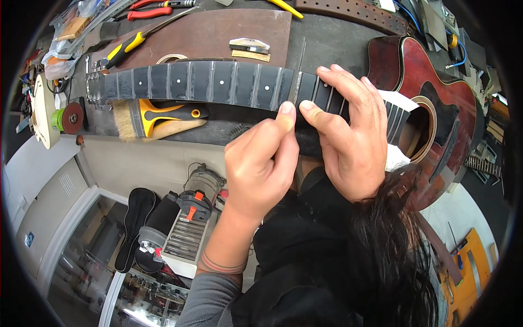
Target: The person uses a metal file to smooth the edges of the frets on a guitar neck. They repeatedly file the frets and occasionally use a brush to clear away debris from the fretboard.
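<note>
A guitar neck with a dark fretboard and pale dots runs across the bench to the red guitar body at right. A thin metal strip, apparently fret wire, crosses the fretboard and sticks out past its far edge. Closed into a fist, my left hand has its thumb tip at the near end of this wire. My right hand lies on the fretboard just right of it, fingers stretched across and thumb tip near the wire. What sits inside my left fist is hidden.
A wide brush lies under the neck. Beyond are a yellow-black screwdriver, red-handled pliers and a small metal-and-wood block. White paper lies by the soundhole. Below the bench edge stands a machine with orange parts.
</note>
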Demonstrator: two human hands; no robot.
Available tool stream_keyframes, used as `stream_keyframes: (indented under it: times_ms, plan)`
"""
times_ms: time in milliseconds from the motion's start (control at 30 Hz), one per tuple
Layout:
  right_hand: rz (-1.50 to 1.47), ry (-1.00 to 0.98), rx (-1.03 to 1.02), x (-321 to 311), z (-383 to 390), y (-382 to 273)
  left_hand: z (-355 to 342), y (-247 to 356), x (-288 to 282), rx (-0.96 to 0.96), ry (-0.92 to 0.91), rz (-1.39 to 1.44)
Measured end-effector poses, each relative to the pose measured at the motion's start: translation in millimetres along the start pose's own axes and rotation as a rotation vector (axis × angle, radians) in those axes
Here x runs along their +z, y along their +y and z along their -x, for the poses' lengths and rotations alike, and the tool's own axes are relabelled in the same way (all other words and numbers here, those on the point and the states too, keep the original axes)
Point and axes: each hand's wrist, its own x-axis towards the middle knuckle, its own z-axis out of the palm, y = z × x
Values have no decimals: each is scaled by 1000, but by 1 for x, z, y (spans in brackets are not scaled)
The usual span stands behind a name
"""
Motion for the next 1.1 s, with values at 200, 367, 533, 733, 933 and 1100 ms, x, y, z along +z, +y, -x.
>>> stream_keyframes:
  times_ms: [200, 367, 533, 733, 933, 1100]
  plan:
    - [17, 9, -14, 2, 2, 3, 66, 2, -29, 20, -55, -90]
    - [17, 22, -17, 5, 3, 2, 9, 0, -5, 23, -11, -38]
    - [24, 0, -10, 1, 1, 3, 46, 7, -22, 23, -62, -126]
    - [8, 3, -11, 0, -1, 0, 25, 7, -14, 1, -54, -118]
    - [6, -6, -1, -1, -1, 1, 52, 4, -24, 43, -60, -120]
    - [4, -8, -3, 1, -1, 1, 29, 4, -15, 16, -49, -56]
